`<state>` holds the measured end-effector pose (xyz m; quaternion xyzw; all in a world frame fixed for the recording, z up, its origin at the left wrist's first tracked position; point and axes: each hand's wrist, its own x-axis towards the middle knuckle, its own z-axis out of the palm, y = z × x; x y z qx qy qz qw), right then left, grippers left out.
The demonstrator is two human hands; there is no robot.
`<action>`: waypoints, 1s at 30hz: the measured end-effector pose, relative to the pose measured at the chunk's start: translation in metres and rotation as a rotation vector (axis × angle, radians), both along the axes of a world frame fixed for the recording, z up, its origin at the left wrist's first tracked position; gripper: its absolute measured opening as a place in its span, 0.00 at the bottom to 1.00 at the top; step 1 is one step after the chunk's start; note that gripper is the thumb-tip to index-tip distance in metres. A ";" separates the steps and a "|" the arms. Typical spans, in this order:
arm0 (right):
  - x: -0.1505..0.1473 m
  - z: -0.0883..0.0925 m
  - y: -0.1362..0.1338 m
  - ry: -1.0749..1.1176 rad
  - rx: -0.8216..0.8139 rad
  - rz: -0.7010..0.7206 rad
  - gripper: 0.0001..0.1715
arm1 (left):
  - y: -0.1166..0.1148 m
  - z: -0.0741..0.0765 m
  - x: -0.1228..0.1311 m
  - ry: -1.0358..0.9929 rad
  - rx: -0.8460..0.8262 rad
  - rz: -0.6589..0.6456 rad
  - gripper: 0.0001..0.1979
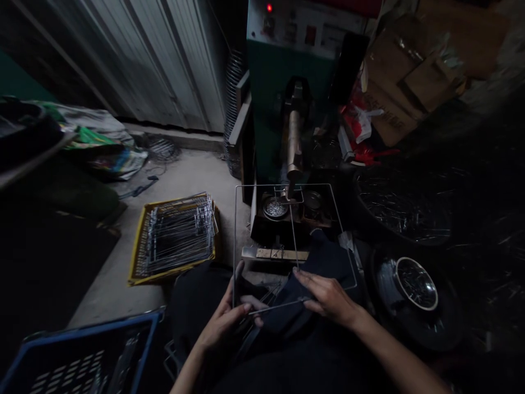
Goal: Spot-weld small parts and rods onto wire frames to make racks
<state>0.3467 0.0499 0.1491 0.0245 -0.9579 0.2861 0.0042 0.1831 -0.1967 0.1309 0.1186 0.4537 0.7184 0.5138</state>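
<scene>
A large rectangular wire frame point(235, 230) stretches between my lap and the machine. Its far side, with a small wire bracket point(302, 196) by it, lies beneath the metal arm point(294, 142) of what looks like a spot welder. My left hand point(229, 312) grips the frame's near left corner between thumb and fingers. On the right, my right hand point(328, 295) pinches a straight wire rod point(294, 235) that runs from the frame's middle toward the arm's tip. The wire near my right fingertips is partly hidden. A small round dish of shiny metal bits point(274, 208) sits under the frame.
A yellow crate point(137, 249) packed with wire frames stands on the floor at left. In front of it is a blue crate point(153, 334). To the right are a round container with a pale-rimmed bowl point(416, 284) of small metal pieces, and cardboard boxes point(394, 104) behind.
</scene>
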 end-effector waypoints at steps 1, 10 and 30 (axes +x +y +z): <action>-0.002 0.001 0.001 0.001 0.000 -0.001 0.56 | 0.001 0.000 -0.001 0.003 -0.002 0.004 0.49; -0.012 0.003 0.007 0.000 -0.011 -0.003 0.57 | 0.009 0.006 -0.011 -0.025 0.015 0.001 0.52; -0.015 0.025 0.011 -0.043 0.019 0.019 0.51 | 0.011 0.016 -0.012 0.025 -0.033 -0.020 0.51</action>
